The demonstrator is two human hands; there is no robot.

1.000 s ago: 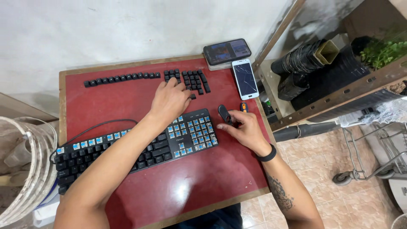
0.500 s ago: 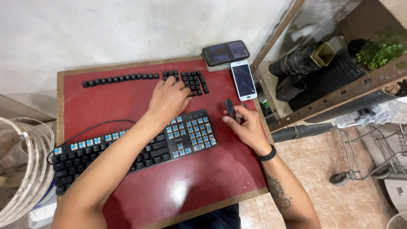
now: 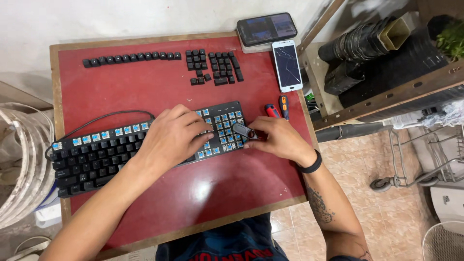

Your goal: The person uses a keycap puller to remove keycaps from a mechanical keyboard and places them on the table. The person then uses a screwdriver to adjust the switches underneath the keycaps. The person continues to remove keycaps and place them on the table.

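The keyboard (image 3: 145, 145) is laid lengthwise across the red bench (image 3: 159, 92), its right end raised toward the far right corner. It is pressed by the flat left hand (image 3: 169, 137), which hides the middle keys. A dark keycap puller (image 3: 243, 130) is pinched by the right hand (image 3: 278, 140).

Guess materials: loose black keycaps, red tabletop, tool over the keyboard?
Small black loose keycaps: likely matte moulded plastic, with uniform dull faces. Glossy red tabletop: probably laminate or paint, since it mirrors a light spot, inside a bare wooden rim. Short grey tool in the right hand: possibly metal or plastic with a slight sheen; unclear.
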